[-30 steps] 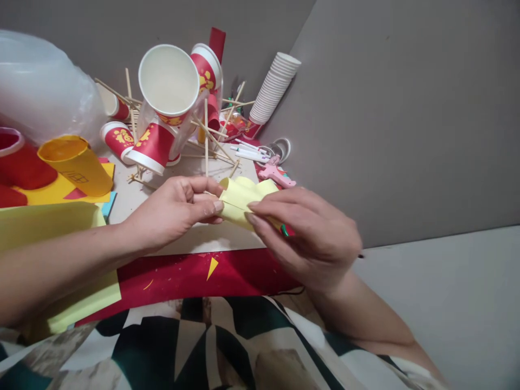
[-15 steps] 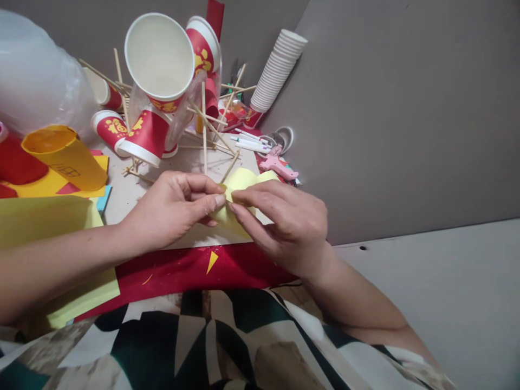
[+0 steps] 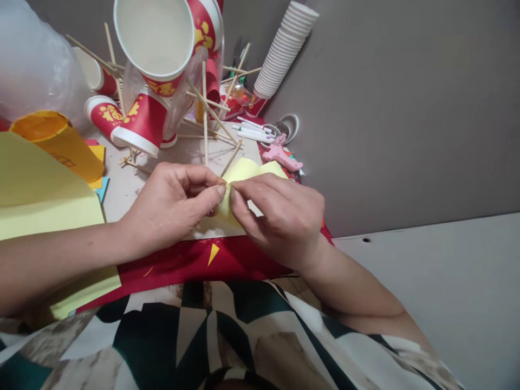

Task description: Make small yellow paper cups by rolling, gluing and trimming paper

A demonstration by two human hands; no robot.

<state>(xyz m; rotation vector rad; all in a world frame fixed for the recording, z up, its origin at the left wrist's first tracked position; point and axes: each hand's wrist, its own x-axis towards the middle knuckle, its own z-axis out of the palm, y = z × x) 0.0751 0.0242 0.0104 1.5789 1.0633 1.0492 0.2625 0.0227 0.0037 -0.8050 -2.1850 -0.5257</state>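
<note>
Between my hands is a piece of curled pale yellow paper [image 3: 245,169], its far edge bent into rounded lobes. My left hand [image 3: 174,203] pinches its near left end between thumb and forefinger. Right beside that, the thumb and forefinger of my right hand [image 3: 280,211] are pinched on the same paper, so the fingertips almost meet. The fingers hide most of the pinched spot. Just beyond my hands, thin wooden sticks [image 3: 205,119] stand joined in a frame on the white board [image 3: 162,157].
Red paper cups [image 3: 142,124] cluster at the back left, near a yellow paper tube [image 3: 60,149]. A cup stack [image 3: 284,51] leans on the wall at the back right. A pink glue gun [image 3: 282,155] and white pens [image 3: 255,131] lie beyond my right hand. Yellow sheets [image 3: 44,189] lie at left.
Both hands keep pinching the yellow paper, with my right fingertips slightly shifted. The view has tilted a little, and the large yellow sheet at left now stands higher, covering part of the red things behind.
</note>
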